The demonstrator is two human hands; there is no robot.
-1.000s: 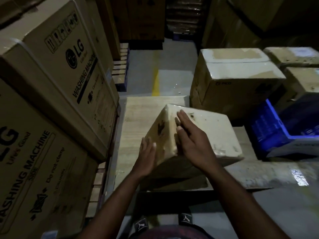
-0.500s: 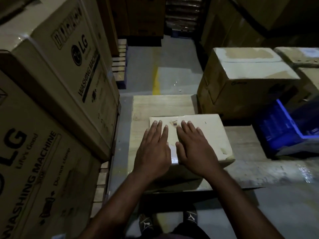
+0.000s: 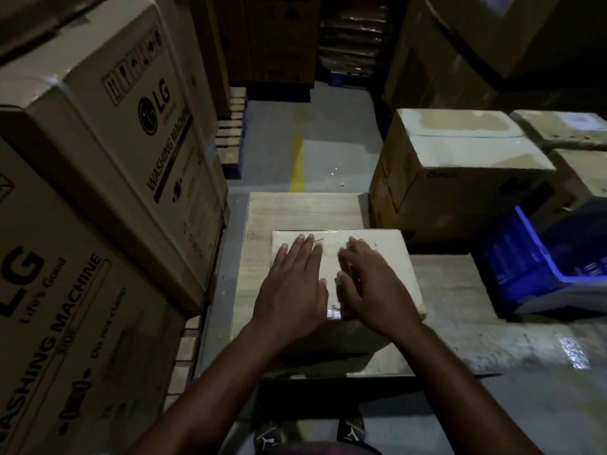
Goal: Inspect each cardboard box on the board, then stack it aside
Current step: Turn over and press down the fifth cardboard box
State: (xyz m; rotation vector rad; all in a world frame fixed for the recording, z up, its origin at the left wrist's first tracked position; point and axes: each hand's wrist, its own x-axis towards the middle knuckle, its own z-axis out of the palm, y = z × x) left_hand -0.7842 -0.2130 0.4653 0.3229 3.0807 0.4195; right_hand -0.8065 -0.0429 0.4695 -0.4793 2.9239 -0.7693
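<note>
A small pale cardboard box [image 3: 399,257] lies flat on the light wooden board [image 3: 305,210], near the board's front left part. My left hand [image 3: 292,287] rests palm down on the left half of the box top, fingers straight. My right hand [image 3: 371,287] lies beside it on the same top, fingers straight and spread. Both hands cover much of the box top, so its markings are mostly hidden. A strip of shiny tape shows between my hands at the near edge.
Tall washing-machine cartons [image 3: 108,178] are stacked along the left. A larger taped carton [image 3: 460,178] stands on the right behind the board, with more boxes beyond. A blue plastic crate [image 3: 532,261] sits at the right. Grey floor with a yellow line [image 3: 297,162] lies ahead.
The box was tipped up on an edge a second ago; it has come down flat on the board. Both hands have moved onto its top and stay pressed there.
</note>
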